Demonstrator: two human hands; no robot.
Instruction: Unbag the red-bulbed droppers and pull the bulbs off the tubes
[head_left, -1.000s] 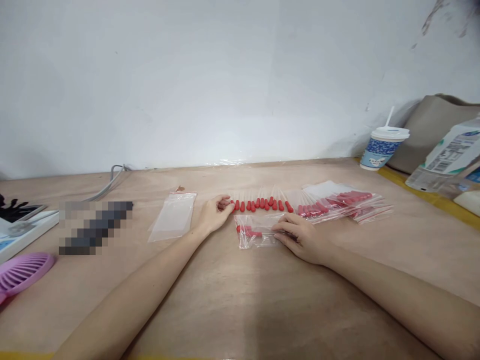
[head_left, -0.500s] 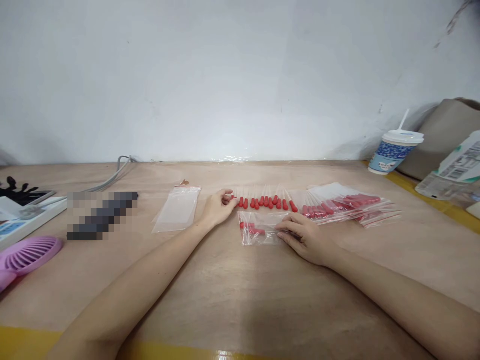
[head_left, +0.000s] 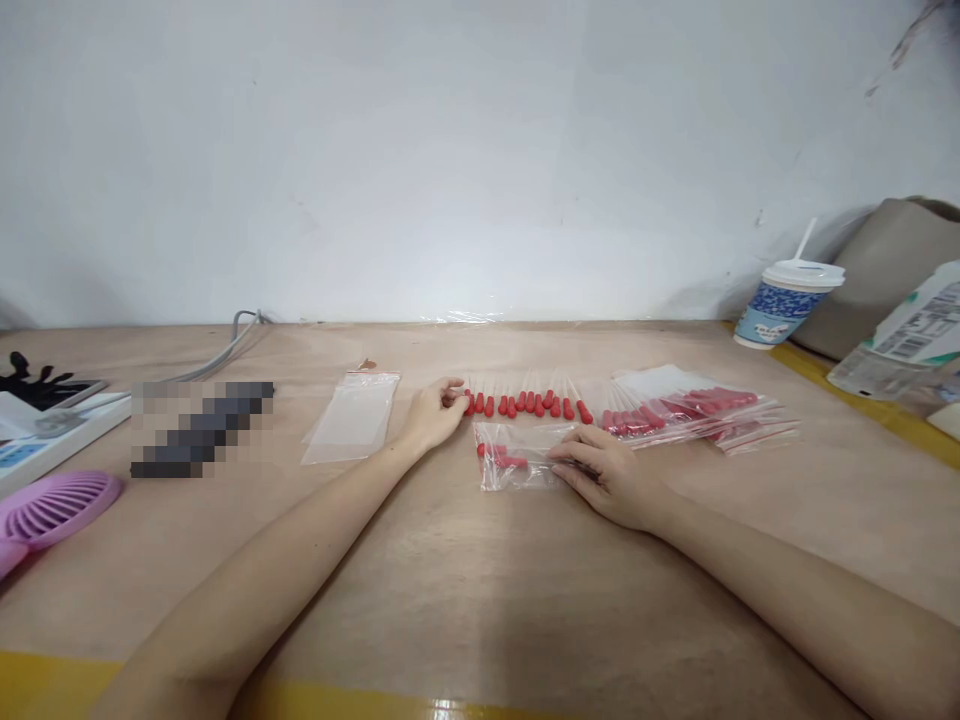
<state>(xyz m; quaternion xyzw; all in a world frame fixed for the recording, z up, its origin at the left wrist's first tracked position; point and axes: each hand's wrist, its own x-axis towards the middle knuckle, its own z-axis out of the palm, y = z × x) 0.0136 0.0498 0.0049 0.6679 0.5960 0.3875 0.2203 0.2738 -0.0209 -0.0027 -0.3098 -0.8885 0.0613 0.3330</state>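
Note:
Red-bulbed droppers (head_left: 529,403) with thin clear stems lie side by side in a row, bulbs toward me. At the row's left end, my left hand (head_left: 438,412) has its thumb and fingers closed at the leftmost dropper (head_left: 469,403); its stem is partly hidden. My right hand (head_left: 607,475) pinches the right end of a clear zip bag (head_left: 536,475) lying flat in front of the row. A few red bulbs show inside this bag's left end. To the right, filled clear bags (head_left: 675,415) with more red-bulbed droppers overlap in a pile.
Flat clear zip bags (head_left: 352,415) lie left of my left hand. Farther left are a blurred dark object (head_left: 202,430), a pink fan (head_left: 64,508) and a white power strip (head_left: 60,435) with a cable. A lidded paper cup (head_left: 787,305) and a plastic package (head_left: 900,335) stand right.
My left hand has shifted slightly left, and the leftmost red bulb shows more fully beside its fingertips. My right hand stays on the bag.

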